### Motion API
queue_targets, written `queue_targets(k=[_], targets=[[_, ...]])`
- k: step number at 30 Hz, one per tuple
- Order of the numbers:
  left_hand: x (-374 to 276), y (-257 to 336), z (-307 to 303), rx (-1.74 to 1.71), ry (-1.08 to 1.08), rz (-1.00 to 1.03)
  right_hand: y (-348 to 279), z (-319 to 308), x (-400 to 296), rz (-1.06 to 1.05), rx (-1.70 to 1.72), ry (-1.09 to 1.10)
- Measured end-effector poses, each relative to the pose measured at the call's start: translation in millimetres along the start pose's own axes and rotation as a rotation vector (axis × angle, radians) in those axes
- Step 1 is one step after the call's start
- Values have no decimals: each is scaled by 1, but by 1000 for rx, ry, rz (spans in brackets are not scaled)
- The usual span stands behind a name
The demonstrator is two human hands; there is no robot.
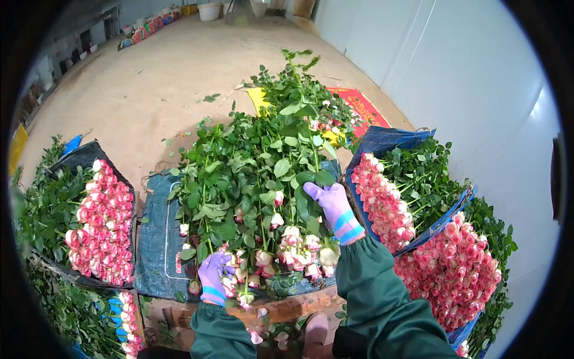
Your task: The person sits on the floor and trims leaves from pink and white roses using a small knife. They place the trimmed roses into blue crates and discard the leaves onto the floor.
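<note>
A loose heap of cut pink-and-white roses lies before me, the blossoms towards me and the leafy stems pointing away. My right hand, in a lilac knit glove with blue cuff stripes, is closed around a leafy rose stem at the heap's right side. Its fingers are partly hidden by the leaves. Down among the blossoms at the near left edge is my left hand, gloved alike, fingers curled against the rose heads. Whether it grips one is hidden. Dark blue woven sheeting lies under the heap.
Packed rose bunches in dark wrap stand at left, others in blue wrap at right. A wooden edge runs in front of my feet, with fallen petals. Beyond are a red printed sheet, the floor and a pale wall.
</note>
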State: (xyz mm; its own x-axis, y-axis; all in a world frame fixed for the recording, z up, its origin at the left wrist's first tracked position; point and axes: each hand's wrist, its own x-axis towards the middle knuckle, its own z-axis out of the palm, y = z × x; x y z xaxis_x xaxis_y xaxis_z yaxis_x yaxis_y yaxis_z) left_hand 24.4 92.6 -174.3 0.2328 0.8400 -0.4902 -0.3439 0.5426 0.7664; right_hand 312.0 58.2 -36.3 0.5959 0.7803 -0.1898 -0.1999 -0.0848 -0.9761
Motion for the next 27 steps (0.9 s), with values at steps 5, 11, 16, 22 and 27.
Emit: queue_targets(k=[5,11,16,22,27], targets=[[-76,27,-2,-362,-264,-237,18,11,-46,-7,-76,-131],[-189,15,-12,-614,-405,-309,74,-9,-85,-5,-253,50],[-236,21,-35,-192,-514,-199,84,-2,-116,36,-176,-65],[-295,22,-30,-44,-542,-160,73,7,-117,-45,-200,-87],[-292,0,-31,26,-592,-237,36,27,-123,-339,-1013,-153]])
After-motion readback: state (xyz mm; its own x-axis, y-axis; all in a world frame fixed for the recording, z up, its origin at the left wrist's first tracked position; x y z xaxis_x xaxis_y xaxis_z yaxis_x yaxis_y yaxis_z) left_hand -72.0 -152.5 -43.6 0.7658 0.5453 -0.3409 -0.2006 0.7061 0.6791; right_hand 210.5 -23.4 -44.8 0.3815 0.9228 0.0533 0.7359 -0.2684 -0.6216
